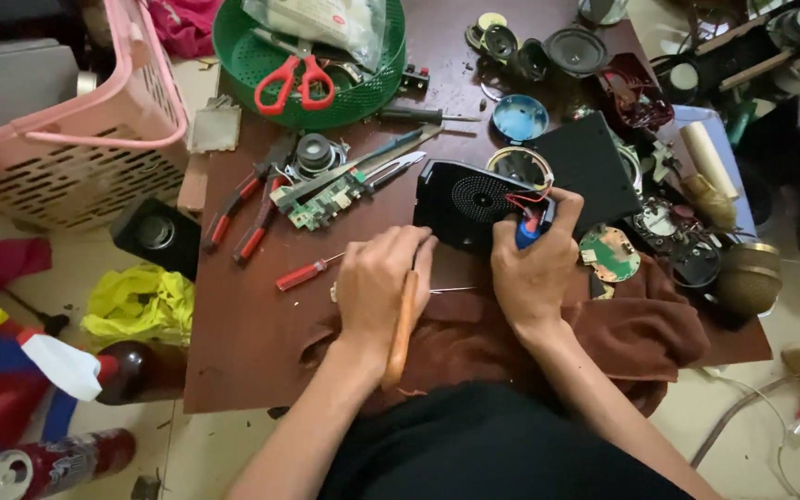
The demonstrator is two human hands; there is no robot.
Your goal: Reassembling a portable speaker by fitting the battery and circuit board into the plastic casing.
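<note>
Red-handled pliers [250, 206] lie at 10 o'clock on the table [252, 343]. Left hand [380, 282] is clamped on an orange-handled tool [402, 329], tip at the black speaker housing [467, 202], table centre. Right hand [534, 268] is closed on a blue cylindrical part [527, 231] w/ red wires, at housing's 4 o'clock.

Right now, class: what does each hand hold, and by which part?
Left hand grips an orange-handled tool by its handle. Right hand pinches a blue cylinder against the black speaker case.
</note>
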